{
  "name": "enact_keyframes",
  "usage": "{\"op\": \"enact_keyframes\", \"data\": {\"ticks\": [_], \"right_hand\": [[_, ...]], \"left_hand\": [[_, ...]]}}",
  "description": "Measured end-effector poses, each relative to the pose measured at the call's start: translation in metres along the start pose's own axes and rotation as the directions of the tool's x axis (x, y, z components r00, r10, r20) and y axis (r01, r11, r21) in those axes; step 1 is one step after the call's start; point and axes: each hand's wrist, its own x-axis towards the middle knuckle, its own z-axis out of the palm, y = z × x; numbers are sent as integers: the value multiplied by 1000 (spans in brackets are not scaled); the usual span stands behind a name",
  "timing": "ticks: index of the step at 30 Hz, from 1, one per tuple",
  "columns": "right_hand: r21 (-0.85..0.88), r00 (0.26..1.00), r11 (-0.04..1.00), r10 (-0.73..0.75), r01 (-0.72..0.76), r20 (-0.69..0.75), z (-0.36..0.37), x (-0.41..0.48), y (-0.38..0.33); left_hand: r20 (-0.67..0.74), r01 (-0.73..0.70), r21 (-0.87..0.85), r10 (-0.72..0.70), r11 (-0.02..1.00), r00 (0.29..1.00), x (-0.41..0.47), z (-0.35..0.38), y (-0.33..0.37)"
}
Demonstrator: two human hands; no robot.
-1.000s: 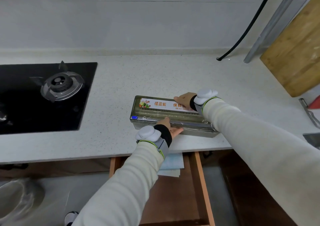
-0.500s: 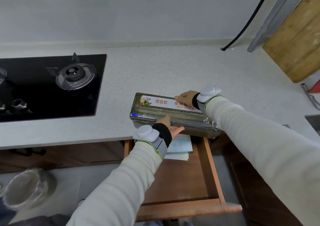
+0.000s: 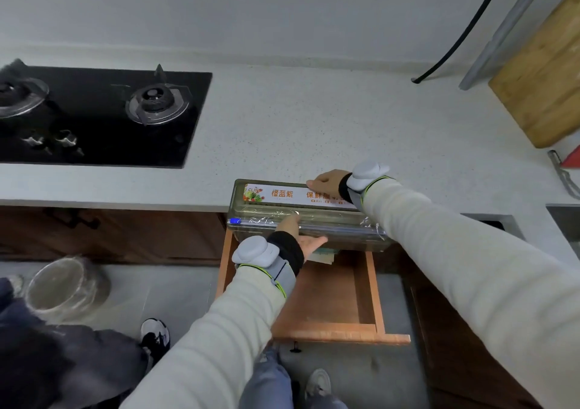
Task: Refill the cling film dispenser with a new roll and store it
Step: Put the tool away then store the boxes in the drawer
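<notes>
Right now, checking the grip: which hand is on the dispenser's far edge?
The right hand, holding the far edge of the dispenser beside the label. The left hand is at the near side instead, fingers reaching beneath it.

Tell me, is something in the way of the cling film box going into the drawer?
Only some flat papers lie at the back of the drawer, just under the dispenser. Nothing else visible blocks it.
</notes>
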Motion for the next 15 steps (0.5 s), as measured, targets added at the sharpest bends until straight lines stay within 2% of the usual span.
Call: {"op": "enact_keyframes", "data": {"ticks": [3, 8, 15], "right_hand": [[-21, 1000, 1000, -9, 10, 26, 12, -11, -2], [-23, 998, 999, -21, 22, 62, 28, -20, -5], [-33, 993, 999, -23, 27, 117, 59, -22, -4]], "left_hand": [[-15, 15, -132, -17, 991, 1000, -12, -11, -12], [-78, -22, -112, 14, 993, 997, -18, -26, -28], [-155, -2, -158, -23, 988, 988, -4, -47, -50]]}}
